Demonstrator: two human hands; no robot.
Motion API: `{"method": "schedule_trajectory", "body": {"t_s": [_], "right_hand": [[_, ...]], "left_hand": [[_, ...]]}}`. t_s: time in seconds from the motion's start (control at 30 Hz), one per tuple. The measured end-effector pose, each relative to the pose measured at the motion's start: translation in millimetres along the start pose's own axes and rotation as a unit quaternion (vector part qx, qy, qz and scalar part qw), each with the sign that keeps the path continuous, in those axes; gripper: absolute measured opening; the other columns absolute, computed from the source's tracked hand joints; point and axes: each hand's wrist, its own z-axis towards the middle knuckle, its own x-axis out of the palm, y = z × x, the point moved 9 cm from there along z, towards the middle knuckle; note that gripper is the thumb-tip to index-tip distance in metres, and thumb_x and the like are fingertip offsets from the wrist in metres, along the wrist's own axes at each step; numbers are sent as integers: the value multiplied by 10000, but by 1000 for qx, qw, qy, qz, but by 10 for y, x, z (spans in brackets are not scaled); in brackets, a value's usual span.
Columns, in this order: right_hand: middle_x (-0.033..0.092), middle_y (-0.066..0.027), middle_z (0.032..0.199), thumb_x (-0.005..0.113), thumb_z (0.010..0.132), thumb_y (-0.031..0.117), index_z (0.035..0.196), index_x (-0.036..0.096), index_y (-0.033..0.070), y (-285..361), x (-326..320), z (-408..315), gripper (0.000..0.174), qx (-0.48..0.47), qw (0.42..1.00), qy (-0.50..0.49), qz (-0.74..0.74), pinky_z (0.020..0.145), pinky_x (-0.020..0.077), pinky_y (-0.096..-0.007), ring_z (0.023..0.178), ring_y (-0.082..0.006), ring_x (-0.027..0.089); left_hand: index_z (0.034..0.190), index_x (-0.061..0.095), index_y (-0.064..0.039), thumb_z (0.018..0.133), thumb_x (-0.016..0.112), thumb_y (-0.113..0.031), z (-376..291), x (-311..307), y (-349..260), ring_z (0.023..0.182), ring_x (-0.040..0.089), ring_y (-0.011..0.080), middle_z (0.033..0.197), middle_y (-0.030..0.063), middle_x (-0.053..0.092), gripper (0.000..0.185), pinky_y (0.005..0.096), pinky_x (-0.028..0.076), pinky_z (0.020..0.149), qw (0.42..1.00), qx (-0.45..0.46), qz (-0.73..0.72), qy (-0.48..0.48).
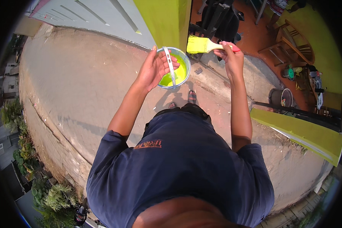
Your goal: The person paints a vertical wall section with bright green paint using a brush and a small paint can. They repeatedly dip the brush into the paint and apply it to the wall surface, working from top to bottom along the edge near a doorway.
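A round bucket of lime-yellow paint is in front of me. Its pale strap handle crosses over the fingers of my left hand. That palm faces up, the thumb stands away from the handle, and the bucket seems to hang from the fingers. Pinched by its red-tipped handle, a flat paintbrush is in my right hand. The bristles point left, coated in the same lime colour, to the upper right of the bucket and apart from it.
A lime-painted pillar and a pale slotted wall rise ahead. To the right, a tiled room holds a wooden chair, a dark pail and part of another person. A lime panel juts out at right. Plants border the left.
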Motion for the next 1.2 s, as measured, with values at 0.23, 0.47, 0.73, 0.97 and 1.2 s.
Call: {"method": "schedule_trajectory", "body": {"t_s": [0.23,0.47,0.73,0.97,1.2], "right_hand": [[681,-139,707,687,842,119,876,710,-17,-416,873,-530,142,-83,842,236,-477,690,553,-363,688,-229,696],[647,-97,1099,665,837,135,1070,642,81,-1102,738,-427,240,-18,867,264,-422,889,526,-333,1017,-228,627],[695,-172,875,658,798,104,933,678,26,-210,-312,-695,157,-109,838,151,-512,730,537,-387,808,-310,679],[681,-215,740,675,842,119,899,725,-10,588,-1376,-1054,150,-116,856,-10,-504,622,507,-362,659,-301,685],[679,-197,704,684,875,174,924,724,-19,548,-2012,-1102,203,-90,873,-40,-477,618,508,-324,632,-235,686]], "left_hand": [[1344,380,58,1018,209,-586,-7,459,123,1108,601,286,1143,193,584,742,397,447,1040,991,-37,73,108],[1272,418,75,1021,218,-578,70,875,297,1104,604,307,1138,215,588,728,417,463,1027,980,-56,69,181],[1245,447,51,1012,204,-606,197,1633,768,1138,608,310,1138,205,602,738,411,438,1018,965,-87,65,240],[1188,470,6,1013,231,-605,373,2282,1270,1124,637,294,1124,193,630,679,379,479,938,952,-125,95,261],[1091,460,-36,1011,365,-566,572,2641,1699,1045,652,314,1025,177,609,544,393,503,897,955,-145,118,229]]}}
